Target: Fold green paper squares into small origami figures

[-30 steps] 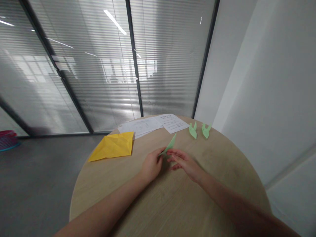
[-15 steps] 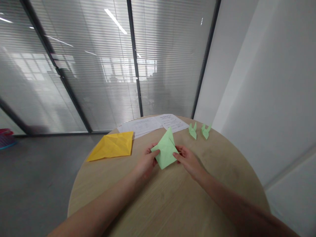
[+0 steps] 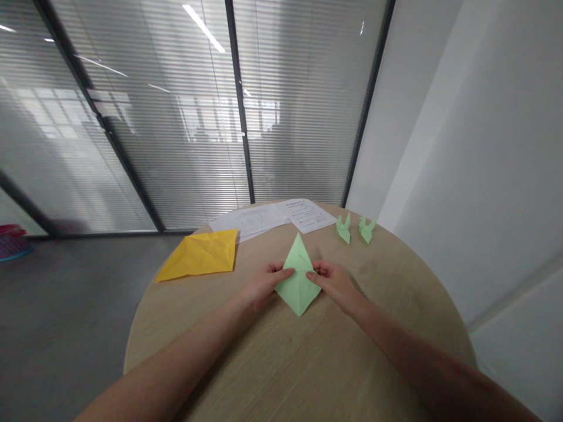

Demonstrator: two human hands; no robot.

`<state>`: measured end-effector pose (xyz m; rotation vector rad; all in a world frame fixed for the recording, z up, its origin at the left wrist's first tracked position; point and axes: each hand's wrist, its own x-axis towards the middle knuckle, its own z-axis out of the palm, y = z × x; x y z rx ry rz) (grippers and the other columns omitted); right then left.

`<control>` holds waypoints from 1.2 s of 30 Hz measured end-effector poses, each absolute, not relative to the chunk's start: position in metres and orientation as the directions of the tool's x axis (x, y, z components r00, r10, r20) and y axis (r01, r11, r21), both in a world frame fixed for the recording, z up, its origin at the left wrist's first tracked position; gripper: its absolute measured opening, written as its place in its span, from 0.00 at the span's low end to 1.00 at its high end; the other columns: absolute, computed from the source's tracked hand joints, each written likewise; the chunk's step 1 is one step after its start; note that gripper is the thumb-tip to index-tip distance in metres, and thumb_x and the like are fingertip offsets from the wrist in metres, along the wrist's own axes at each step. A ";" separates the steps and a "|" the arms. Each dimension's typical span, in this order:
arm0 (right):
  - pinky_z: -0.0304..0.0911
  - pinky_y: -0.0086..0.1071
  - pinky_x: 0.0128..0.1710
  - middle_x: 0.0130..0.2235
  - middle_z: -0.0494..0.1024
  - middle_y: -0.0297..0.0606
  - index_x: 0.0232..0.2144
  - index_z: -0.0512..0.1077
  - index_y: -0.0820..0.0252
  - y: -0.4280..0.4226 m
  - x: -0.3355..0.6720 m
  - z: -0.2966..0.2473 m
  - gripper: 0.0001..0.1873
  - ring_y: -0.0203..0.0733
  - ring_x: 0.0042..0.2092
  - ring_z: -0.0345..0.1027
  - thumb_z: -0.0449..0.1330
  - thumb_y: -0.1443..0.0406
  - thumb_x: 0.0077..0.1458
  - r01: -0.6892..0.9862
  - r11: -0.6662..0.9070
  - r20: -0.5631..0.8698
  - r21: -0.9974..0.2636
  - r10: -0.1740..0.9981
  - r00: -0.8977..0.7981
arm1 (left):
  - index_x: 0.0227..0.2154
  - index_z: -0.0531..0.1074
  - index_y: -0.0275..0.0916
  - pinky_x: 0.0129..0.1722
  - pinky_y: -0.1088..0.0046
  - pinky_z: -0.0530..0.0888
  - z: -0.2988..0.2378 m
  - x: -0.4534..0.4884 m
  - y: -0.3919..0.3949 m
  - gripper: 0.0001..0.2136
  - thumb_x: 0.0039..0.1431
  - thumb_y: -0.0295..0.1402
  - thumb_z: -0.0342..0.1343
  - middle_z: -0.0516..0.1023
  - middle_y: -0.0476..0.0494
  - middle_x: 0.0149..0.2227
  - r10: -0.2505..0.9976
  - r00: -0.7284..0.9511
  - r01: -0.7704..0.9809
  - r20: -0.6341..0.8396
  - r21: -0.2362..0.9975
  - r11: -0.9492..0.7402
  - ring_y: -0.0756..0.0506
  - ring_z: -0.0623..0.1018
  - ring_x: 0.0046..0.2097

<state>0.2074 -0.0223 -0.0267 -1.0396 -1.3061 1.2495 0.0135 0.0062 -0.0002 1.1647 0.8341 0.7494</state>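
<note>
A light green folded paper [image 3: 299, 294], diamond-shaped with creases, is held between my two hands over the round table. My left hand [image 3: 269, 283] grips its left side, thumb on top and fingers partly hidden behind. On the right side my right hand [image 3: 331, 280] pinches it the same way, its thumb near the middle of the paper. One point of the diamond faces away from me and another toward me. Beyond my right hand stand two small green origami figures [image 3: 343, 228] with upright pointed ends.
Yellow folded paper [image 3: 200, 255] lies at the table's left edge. Printed white sheets [image 3: 308, 217] overlap at the far edge of the wooden table [image 3: 281, 363]. Glass panels with blinds [image 3: 193, 176] rise behind, and a white wall [image 3: 484, 176] stands at right. A basket [image 3: 13, 241] sits on the floor.
The green paper has turned from a tilted position to point straight away from me and come slightly nearer. My left thumb has slid inward across it. Both hands still hold it.
</note>
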 end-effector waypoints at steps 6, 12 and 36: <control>0.65 0.31 0.30 0.33 0.79 0.37 0.38 0.75 0.56 -0.025 0.205 -0.027 0.16 0.39 0.31 0.71 0.64 0.55 0.49 -0.045 0.083 0.088 -0.995 0.990 -0.108 | 0.29 0.78 0.33 0.35 0.70 0.71 0.000 0.016 0.003 0.13 0.46 0.40 0.66 0.81 0.39 0.30 0.869 0.465 -0.049 -0.168 0.975 0.215 0.45 0.78 0.31; 0.58 0.28 0.21 0.28 0.75 0.34 0.44 0.73 0.54 -0.023 0.211 -0.024 0.16 0.34 0.23 0.64 0.57 0.56 0.54 -0.045 0.026 0.025 -0.999 0.999 0.031 | 0.34 0.78 0.33 0.33 0.72 0.70 0.004 0.014 0.006 0.12 0.49 0.36 0.63 0.82 0.37 0.35 0.935 0.298 -0.061 -0.193 0.974 0.220 0.44 0.78 0.33; 0.65 0.32 0.36 0.42 0.74 0.37 0.47 0.71 0.53 -0.029 0.223 -0.017 0.16 0.39 0.38 0.67 0.56 0.64 0.56 0.090 0.270 0.221 -0.959 0.905 -0.364 | 0.35 0.79 0.32 0.34 0.71 0.72 0.003 0.011 0.007 0.11 0.48 0.31 0.64 0.82 0.37 0.34 0.889 0.426 -0.145 -0.166 0.958 0.248 0.46 0.78 0.31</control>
